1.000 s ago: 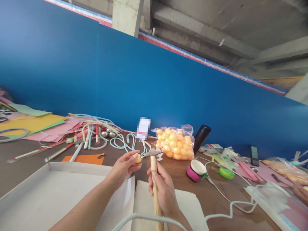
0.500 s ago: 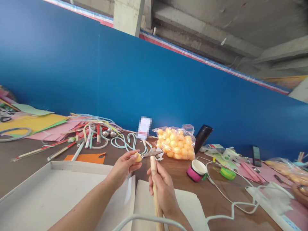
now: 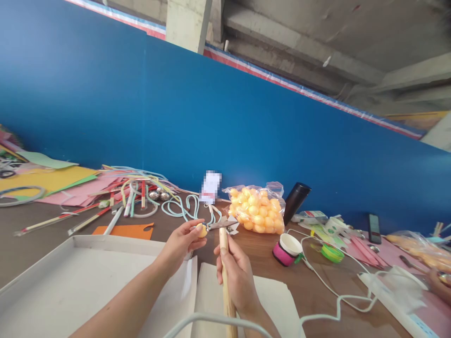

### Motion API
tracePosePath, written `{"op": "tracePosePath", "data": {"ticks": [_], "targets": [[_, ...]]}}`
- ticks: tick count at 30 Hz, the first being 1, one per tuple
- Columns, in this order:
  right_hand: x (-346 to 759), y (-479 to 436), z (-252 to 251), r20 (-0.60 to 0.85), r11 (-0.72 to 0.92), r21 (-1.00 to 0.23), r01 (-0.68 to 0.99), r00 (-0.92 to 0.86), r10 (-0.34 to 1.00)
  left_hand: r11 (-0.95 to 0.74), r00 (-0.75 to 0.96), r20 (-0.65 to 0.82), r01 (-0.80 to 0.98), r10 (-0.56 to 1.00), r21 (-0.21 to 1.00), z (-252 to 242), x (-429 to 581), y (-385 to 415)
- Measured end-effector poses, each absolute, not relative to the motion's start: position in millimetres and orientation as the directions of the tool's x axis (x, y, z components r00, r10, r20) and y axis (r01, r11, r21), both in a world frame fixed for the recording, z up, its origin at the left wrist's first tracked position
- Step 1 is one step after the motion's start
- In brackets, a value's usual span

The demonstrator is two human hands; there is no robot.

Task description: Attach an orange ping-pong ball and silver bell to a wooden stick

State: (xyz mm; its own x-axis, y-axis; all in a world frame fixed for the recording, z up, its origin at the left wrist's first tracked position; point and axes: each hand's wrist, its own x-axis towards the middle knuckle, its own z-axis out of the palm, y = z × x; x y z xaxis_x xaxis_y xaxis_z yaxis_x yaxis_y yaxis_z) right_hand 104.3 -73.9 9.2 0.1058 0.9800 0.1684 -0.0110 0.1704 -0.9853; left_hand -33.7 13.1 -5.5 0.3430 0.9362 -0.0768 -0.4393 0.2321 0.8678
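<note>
My left hand [image 3: 185, 238] is closed on the yellow handle of a pointed metal blade [image 3: 221, 225]; the fingers hide most of the handle, so I cannot tell whether it is a knife or scissors. The blade points right, across the top end of a pale wooden stick [image 3: 225, 281]. Whether blade and wood touch is unclear. My right hand [image 3: 239, 274] is wrapped round the stick, which stands nearly upright in the view, its lower end running out of the bottom edge. Under the hands lie a white tray [image 3: 116, 239] and a pale paper sheet [image 3: 275, 300].
A bag of orange balls [image 3: 257, 209], a black bottle [image 3: 297, 202] and a pink-and-white tape roll [image 3: 287, 249] stand behind. Tubes and sticks [image 3: 141, 192] lie left. A white cable [image 3: 338, 305] loops across the right, near a power strip [image 3: 391, 305] and another person's hand [image 3: 439, 284].
Almost nothing differs. Both hands keep their holds, and the blade stays by the stick's top. The whole view has shifted very slightly.
</note>
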Motion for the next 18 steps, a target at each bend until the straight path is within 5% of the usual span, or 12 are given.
{"op": "tracePosePath", "data": {"ticks": [18], "targets": [[105,-81,17,0.167,0.177,-0.968,-0.176,0.073,0.983,0.256,0.398,-0.017,-0.557,0.917,0.790,-4,-36,12]]}}
